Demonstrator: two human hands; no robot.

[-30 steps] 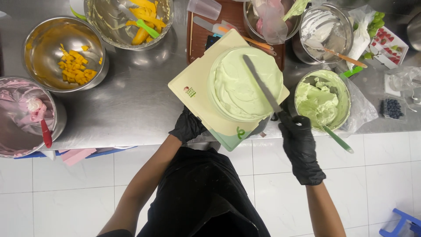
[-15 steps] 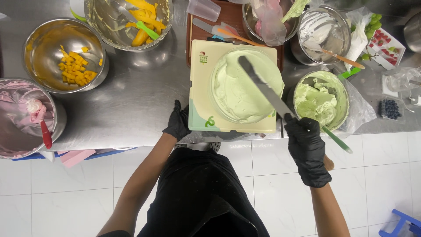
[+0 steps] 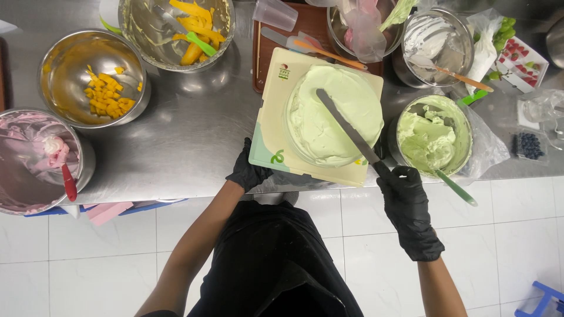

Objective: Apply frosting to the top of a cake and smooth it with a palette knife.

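Crowding the cake [image 3: 332, 114] — cream bowl [image 3: 433, 135], mango bowl [image 3: 94, 79].

Stainless steel worktop [image 3: 194, 141] spans upper half of frame, w/ soft overhead reflections. White tiled floor [image 3: 88, 264], grey grout, fills lower half. Blue stool [image 3: 543, 299] at lower right corner, partly cut off.

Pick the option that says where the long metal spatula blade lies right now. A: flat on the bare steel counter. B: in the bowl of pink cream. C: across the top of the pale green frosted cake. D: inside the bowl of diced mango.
C: the right hand holds the spatula by its handle, and the blade lies slanted across the top of the green frosted cake, while the left hand grips the cake board's near corner.
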